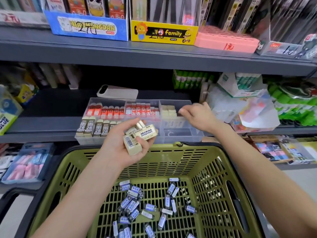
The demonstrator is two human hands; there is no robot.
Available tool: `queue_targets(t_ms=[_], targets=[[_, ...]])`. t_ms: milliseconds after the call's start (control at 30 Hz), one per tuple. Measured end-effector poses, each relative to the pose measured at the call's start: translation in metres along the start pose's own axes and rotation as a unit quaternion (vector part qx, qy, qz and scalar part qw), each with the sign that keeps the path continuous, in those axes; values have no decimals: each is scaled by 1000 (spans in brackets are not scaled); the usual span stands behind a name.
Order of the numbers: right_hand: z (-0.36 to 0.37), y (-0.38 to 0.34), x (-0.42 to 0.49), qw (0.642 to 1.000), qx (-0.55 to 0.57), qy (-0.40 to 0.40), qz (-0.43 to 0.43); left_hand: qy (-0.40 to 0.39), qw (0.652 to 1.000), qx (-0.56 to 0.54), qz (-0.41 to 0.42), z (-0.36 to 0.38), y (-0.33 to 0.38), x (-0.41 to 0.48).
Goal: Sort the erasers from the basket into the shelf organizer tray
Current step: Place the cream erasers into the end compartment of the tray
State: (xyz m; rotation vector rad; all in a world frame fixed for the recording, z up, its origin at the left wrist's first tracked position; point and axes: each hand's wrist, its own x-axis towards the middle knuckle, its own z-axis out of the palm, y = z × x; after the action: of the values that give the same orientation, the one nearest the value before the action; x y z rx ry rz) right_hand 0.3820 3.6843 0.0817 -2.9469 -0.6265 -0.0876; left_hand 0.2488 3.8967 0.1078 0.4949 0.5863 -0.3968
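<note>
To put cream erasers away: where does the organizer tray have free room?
The front-right compartment looks bare. The back-right one has room beside the cream erasers, under the right hand. The rows of 2B erasers and red erasers are crowded.

I read "DRAWING" on the cream eraser (148,133) held in my left hand (120,146), just in front of the organizer tray (181,139). In the tray's front-left compartment, the brown-sleeved erasers (91,127) say "2B". Above the tray, the yellow box (163,32) reads "family" and the blue box (87,27) ends in "ENGDAN". Far left of the tray, a carton (7,115) says "GLUE".
</note>
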Motion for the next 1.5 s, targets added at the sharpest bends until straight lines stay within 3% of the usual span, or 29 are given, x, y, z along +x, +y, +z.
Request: queue_targets(t_ms=[67, 100, 167, 267, 433, 533, 667, 700, 733, 800, 833, 900, 1100, 1167, 1233, 1300, 1400, 1500], targets=[[-11, -15, -11, 994, 60, 91, -30, 4, 1000, 2, 6, 4, 1, 5], [-18, -26, -20, 979, 164, 111, -45, 0, 1000, 2, 7, 6, 1, 7], [-33, -52, -44, 934, 333, 90, -95, -14, 1000, -2, 5, 8, 1, 10], [-39, -76, -67, 945, 271, 87, -158, -24, 1000, -13, 5, 13, 1, 13], [-34, -85, -70, 948, 282, 130, -64, -44, 998, -15, 36, 25, -6, 17], [-36, -85, -69, 947, 269, 162, -58, -45, 997, 0, 62, 33, -9, 22], [-49, -57, -53, 878, 428, 214, -8, -6, 998, 2, 55, 39, -7, 30], [-51, -44, -44, 874, 425, 236, 19, 6, 998, 15, 56, 39, -6, 31], [-51, -30, -32, 899, 361, 243, 46, 14, 998, 33, 60, 39, -5, 32], [-47, -8, -8, 970, 139, 182, 86, 22, 995, 66, 67, 39, -3, 34], [-42, -1, 2, 986, 48, 134, 82, 22, 994, 79, 68, 39, -2, 34], [-33, 2, 16, 996, -29, 57, 62, 18, 993, 97, 65, 39, 0, 35], [-12, 4, 22, 995, 65, -77, 12, 10, 992, 107, 62, 39, 7, 32], [-9, 7, 20, 992, 85, -86, 16, 9, 990, 121, 68, 38, 9, 31], [-10, 3, 16, 999, 19, -44, 4, 7, 988, 134, 75, 38, 10, 32], [-16, -9, 8, 998, -6, 56, -26, 10, 986, 149, 81, 37, 11, 33], [-33, -48, -14, 959, 253, 108, -62, 23, 978, 181, 99, 38, 9, 35], [-41, -78, -24, 950, 302, 74, -18, 36, 968, 217, 125, 41, 4, 36]])
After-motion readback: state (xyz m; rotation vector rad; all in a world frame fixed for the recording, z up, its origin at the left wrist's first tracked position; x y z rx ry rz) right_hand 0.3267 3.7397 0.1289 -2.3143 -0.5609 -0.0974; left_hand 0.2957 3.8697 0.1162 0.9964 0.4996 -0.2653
